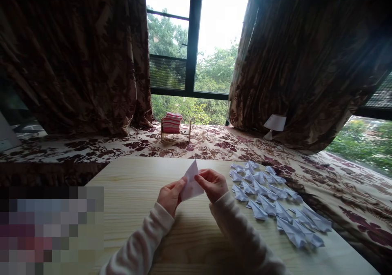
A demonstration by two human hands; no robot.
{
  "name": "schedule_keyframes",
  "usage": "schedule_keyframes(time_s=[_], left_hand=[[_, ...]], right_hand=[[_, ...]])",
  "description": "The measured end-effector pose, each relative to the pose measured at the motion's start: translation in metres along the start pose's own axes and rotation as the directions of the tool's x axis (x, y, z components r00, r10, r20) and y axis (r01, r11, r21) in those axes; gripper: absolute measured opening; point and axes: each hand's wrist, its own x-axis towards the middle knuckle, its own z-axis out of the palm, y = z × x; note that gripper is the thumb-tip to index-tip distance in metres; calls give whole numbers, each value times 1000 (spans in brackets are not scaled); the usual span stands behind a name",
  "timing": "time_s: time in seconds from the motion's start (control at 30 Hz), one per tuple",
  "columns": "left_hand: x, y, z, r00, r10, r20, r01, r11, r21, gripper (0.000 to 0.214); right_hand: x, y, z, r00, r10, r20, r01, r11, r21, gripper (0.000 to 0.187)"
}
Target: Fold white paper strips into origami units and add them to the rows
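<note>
A white sheet of paper (192, 185), folded to a point at its top, is held up above the wooden table (128, 185). My left hand (171, 195) grips its left edge, with the thumb lying on the front face. The fingers of my right hand (213, 183) pinch the paper's right edge near the upper part. Right of my hands, several white folded paper planes (266, 191) lie in loose rows on the table.
Behind the table runs a ledge with a flowered cloth (137, 144). On it stand a small wooden rack (175, 135) with folded striped cloths (172, 123) and a white lamp (275, 123). Dark patterned curtains (92, 63) flank the window (192, 38). The lower left corner is pixelated.
</note>
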Motion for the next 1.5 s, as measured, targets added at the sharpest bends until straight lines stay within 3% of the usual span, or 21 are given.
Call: schedule_keyframes(time_s=[0.27,0.5,0.7,0.97,1.07,1.17,1.37,1.5], left_hand=[[2,1,-1,1000,-3,2,3,1000,-2,34],[4,-3,-4,995,79,-65,-65,979,194,31],[5,-3,-6,995,83,-61,-72,983,168,29],[0,1,-3,991,135,-26,-126,969,214,27],[-5,2,1,984,170,51,-177,942,286,28],[-8,1,3,974,202,106,-226,917,329,26],[-10,0,5,973,199,116,-228,896,382,25],[-12,1,7,974,194,115,-225,883,412,27]], right_hand=[[0,1,0,1000,10,-6,-10,1000,-17,19],[0,2,1,1000,-7,-16,7,1000,-23,17],[-1,3,0,1000,9,1,-9,1000,7,15],[2,-5,1,971,236,-19,-232,965,124,30],[2,-6,5,945,323,51,-327,932,159,36],[1,-3,8,920,375,113,-391,897,207,30],[-1,-2,7,899,422,115,-438,861,258,30],[-1,-7,6,915,393,89,-402,885,233,25]])
